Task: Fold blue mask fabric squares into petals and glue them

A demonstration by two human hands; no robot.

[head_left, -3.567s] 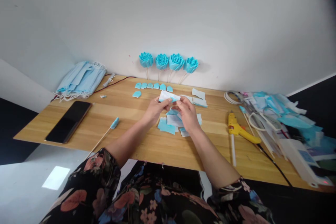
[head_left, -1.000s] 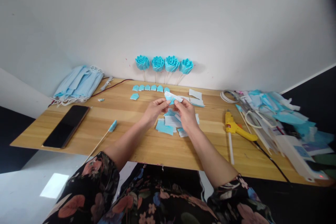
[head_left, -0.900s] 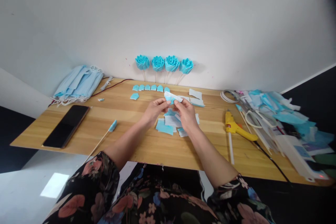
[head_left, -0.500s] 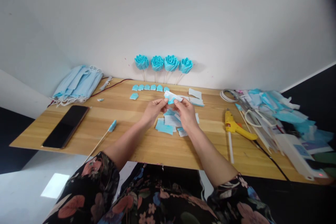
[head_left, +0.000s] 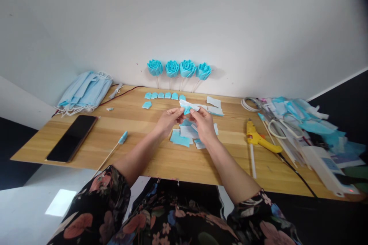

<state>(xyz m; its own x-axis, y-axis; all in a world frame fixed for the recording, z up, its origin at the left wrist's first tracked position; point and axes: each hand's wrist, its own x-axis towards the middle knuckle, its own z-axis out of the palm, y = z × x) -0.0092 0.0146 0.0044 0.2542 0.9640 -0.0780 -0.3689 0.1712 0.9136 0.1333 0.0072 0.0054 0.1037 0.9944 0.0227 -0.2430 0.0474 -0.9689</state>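
Between both hands is a small piece of blue-and-white mask fabric (head_left: pixel 187 106), partly folded. My left hand (head_left: pixel 169 119) pinches its left end, and my right hand (head_left: pixel 204 121) pinches the right end. Under and around the hands lie several loose blue and white fabric pieces (head_left: pixel 180 138). Behind them runs a row of small folded blue petals (head_left: pixel 161 95), with one more petal (head_left: pixel 147 105) in front at the left. A stick with a rolled blue tip (head_left: pixel 123 138) rests left of my left forearm.
Four-petalled detail aside, several blue fabric roses (head_left: pixel 172 69) on sticks lean on the wall. Face masks (head_left: pixel 84 92) and a phone (head_left: pixel 71 138) lie left. A yellow glue gun (head_left: pixel 253 134), scissors (head_left: pixel 277 129), a power strip (head_left: pixel 323 170) and fabric scraps (head_left: pixel 310 116) are right.
The fabric's upper white edge has been folded down slightly between my fingers. Both hands stay in nearly the same place, and the other things have not moved.
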